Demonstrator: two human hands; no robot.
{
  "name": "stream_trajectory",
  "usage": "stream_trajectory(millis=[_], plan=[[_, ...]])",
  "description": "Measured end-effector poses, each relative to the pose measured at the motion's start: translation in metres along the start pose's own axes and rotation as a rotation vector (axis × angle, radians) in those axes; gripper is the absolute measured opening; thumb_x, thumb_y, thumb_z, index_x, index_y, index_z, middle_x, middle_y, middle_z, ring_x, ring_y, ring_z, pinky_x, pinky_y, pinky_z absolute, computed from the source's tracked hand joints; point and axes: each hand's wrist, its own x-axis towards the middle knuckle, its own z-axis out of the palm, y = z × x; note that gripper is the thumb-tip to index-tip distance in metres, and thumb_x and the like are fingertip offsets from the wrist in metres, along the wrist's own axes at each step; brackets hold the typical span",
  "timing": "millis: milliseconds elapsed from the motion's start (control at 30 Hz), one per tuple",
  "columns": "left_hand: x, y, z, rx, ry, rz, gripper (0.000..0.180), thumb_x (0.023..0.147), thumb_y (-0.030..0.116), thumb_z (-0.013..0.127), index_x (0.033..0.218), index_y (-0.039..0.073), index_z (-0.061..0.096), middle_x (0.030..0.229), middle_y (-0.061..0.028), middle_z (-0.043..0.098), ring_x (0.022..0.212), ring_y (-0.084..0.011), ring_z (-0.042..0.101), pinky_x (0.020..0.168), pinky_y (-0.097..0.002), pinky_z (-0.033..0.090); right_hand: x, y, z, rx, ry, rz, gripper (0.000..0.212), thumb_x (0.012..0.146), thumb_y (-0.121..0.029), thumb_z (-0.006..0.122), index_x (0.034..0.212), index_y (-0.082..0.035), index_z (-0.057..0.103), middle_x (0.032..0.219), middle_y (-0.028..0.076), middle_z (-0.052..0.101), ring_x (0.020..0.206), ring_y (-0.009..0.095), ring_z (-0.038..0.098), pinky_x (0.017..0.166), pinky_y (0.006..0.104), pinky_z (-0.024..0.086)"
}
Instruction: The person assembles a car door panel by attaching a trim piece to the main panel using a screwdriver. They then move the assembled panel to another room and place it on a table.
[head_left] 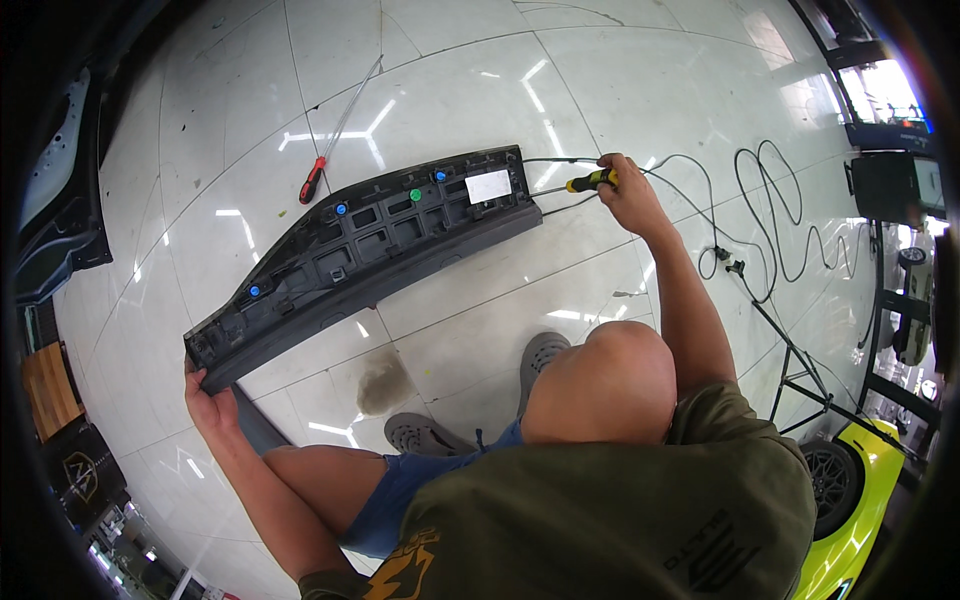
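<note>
A long dark plastic trim panel point(360, 250) lies on the white tiled floor, ribbed inner side up, with blue and green clips and a white label on it. My left hand point(205, 400) grips the panel's near left end. My right hand point(625, 190) is closed on a screwdriver with a yellow and black handle point(590, 181), its shaft pointing left at the panel's far right end. I squat over the floor, knees and grey shoes below the panel.
A red-handled screwdriver point(335, 140) lies on the tiles beyond the panel. Black cables point(770, 215) snake across the floor at the right. A yellow-green car with a dark wheel point(850, 490) stands at lower right. Dark car parts point(60, 200) line the left edge.
</note>
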Motion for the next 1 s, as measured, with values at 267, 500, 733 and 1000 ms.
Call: stream_trajectory(millis=[267,500,733,1000], plan=[[-0.001,0.0,0.006,0.0,-0.023,0.014,0.057,0.07,0.001,0.043,0.126,-0.004,0.046,0.122,-0.0162,0.054,0.116,-0.0276,0.05,0.103,-0.0407,0.038,-0.005,0.01,0.007,0.067,0.156,-0.098,0.034,0.088,-0.027,0.053,0.108,0.0,0.053,0.092,0.021,0.064,0.092,0.037,0.059,0.079,0.0413,0.046],[0.0,-0.001,0.007,-0.008,-0.014,0.007,0.055,0.071,0.0,0.042,0.125,-0.004,0.046,0.121,-0.0158,0.054,0.115,-0.0275,0.05,0.105,-0.0403,0.036,0.005,-0.025,-0.005,-0.125,-0.111,0.305,0.034,0.088,-0.027,0.052,0.11,-0.001,0.051,0.094,0.021,0.062,0.092,0.036,0.059,0.08,0.0421,0.046],[0.0,0.0,0.006,-0.024,0.012,0.015,0.05,0.071,-0.001,0.042,0.121,-0.003,0.048,0.118,-0.0144,0.055,0.113,-0.0258,0.051,0.103,-0.0392,0.037,0.001,-0.005,0.006,-0.109,0.019,0.08,0.036,0.089,-0.031,0.049,0.111,-0.002,0.051,0.089,0.023,0.064,0.086,0.04,0.061,0.076,0.0468,0.046],[0.008,-0.009,0.008,-0.041,0.075,0.071,0.052,0.068,0.0,0.043,0.12,-0.004,0.048,0.117,-0.0142,0.056,0.11,-0.0263,0.053,0.102,-0.0396,0.04,0.001,0.04,0.019,-0.076,0.192,-0.167,0.041,0.083,-0.018,0.058,0.116,0.002,0.045,0.11,0.03,0.053,0.104,0.045,0.051,0.083,0.0464,0.043]])
